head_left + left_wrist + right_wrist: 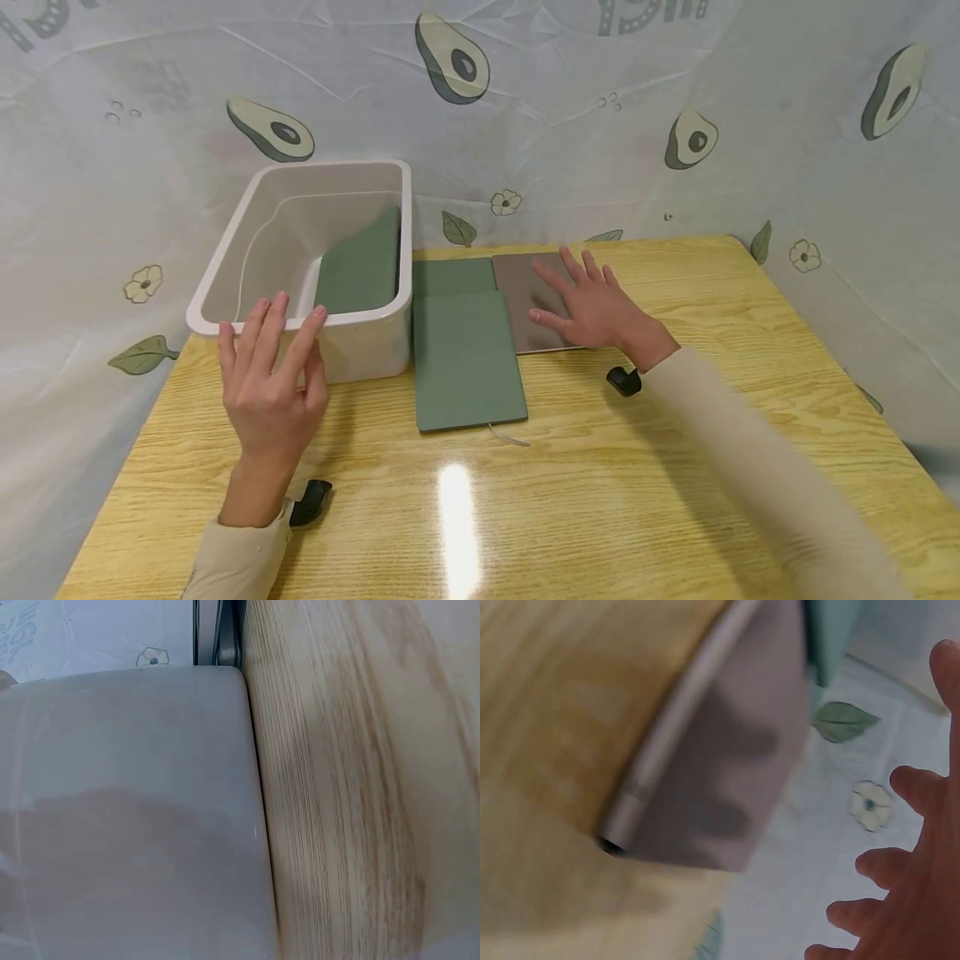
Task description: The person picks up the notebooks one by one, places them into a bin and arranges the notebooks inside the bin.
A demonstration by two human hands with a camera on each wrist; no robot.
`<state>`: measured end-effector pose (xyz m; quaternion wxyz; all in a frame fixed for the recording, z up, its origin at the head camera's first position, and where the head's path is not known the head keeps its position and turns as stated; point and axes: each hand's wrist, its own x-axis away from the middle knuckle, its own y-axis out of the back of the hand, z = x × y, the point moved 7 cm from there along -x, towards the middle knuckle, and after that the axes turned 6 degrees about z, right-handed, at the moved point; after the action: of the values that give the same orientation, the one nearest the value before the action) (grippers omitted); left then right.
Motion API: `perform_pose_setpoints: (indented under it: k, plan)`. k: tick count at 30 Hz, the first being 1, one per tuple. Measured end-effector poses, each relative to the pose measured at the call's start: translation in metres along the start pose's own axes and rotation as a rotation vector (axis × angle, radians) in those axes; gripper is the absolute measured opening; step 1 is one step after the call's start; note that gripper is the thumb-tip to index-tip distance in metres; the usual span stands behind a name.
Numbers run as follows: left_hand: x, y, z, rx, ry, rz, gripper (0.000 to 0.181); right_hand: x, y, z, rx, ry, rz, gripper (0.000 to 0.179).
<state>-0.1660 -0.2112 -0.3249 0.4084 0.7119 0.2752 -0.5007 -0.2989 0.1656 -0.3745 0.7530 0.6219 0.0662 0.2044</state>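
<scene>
My left hand (273, 392) is at the near rim of a white plastic bin (367, 346), fingers extended and fingertips right at the edge. Inside the bin leans a green notebook (360, 262). My right hand (596, 308) is spread over a brown notebook (517, 304), its fingers apart with nothing between them. The right wrist view shows the cover of the brown notebook (697, 772) with finger shadows on it. Between bin and brown notebook lies a green notebook (468, 358) with a pale ribbon at its near end. Another green cover (453, 273) shows behind it, partly hidden.
Everything rests on a wooden table (570, 483). A pale curtain (555, 125) printed with avocados, leaves and flowers hangs behind and at both sides. Small black devices (624, 382) sit at both wrists.
</scene>
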Motion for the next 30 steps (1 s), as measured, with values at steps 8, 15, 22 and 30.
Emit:
perform_pose_setpoints:
  k: [8, 15, 22, 30]
  plan:
    - [-0.001, 0.000, -0.001, 0.005, 0.002, -0.005, 0.032, -0.005, -0.037, -0.012, -0.101, -0.089, 0.153, 0.084]
    - [0.000, 0.001, -0.002, 0.005, -0.002, -0.008, 0.032, -0.008, -0.056, -0.018, -0.115, -0.143, 0.229, 0.088]
    - [0.000, 0.001, -0.001, 0.000, 0.001, 0.000, 0.032, -0.009, -0.061, -0.020, -0.159, -0.190, 0.233, 0.094]
    - [0.000, -0.001, -0.001, -0.001, 0.007, 0.009, 0.032, -0.009, -0.062, -0.021, -0.168, -0.214, 0.220, 0.096]
